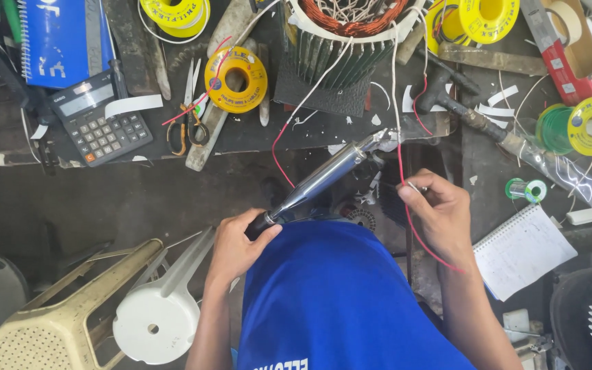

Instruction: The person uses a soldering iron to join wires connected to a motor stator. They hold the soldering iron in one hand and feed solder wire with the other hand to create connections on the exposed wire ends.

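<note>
While left hand (238, 243) grips the soldering iron (323, 179), right hand (440, 212) pinches the red wire (400, 161). Risk: hot tip near fingertips (405, 194); a slip could burn skin or insulation

The left hand (238, 243) grips the dark handle of a long, shiny chrome-barrelled soldering tool (320, 179), whose barrel slants toward one o'clock, its tip close to a white lead. At three o'clock from it, the right hand (440, 212) pinches a thin red insulated wire (400, 161) between thumb and fingertips; the wire runs up to twelve o'clock, toward the finned motor stator with copper windings (347, 34). At eleven o'clock lie a yellow plastic wire spool (236, 79), orange-handled scissors (188, 123) and a dark grey desk calculator (101, 123). At four o'clock of the right hand lies a spiral-bound white notepad (523, 252); a small green solder reel (525, 190) sits above it.
</note>
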